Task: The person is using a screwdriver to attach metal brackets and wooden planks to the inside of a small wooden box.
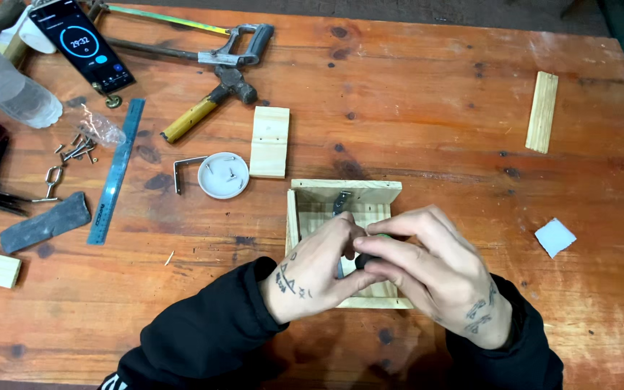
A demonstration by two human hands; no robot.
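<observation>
Wooden box (344, 193), small, pale and open-topped, sits near the middle of the table (435, 108), just beyond my wrists, with a metal bracket (341, 201) against its far wall. I see both forearms coming in from the near edge in black sleeves, my left hand (315, 271) and right hand (427, 271) meeting over the box's near half. Its thin slats look unfinished, with tiny nail holes along the near edge. My fingers are curled together around a small dark object (367, 258), possibly a tool handle with a green tip; the hands hide most of it. Left of the box lie a white lid (223, 175) holding screws and a short wood block (269, 141).
</observation>
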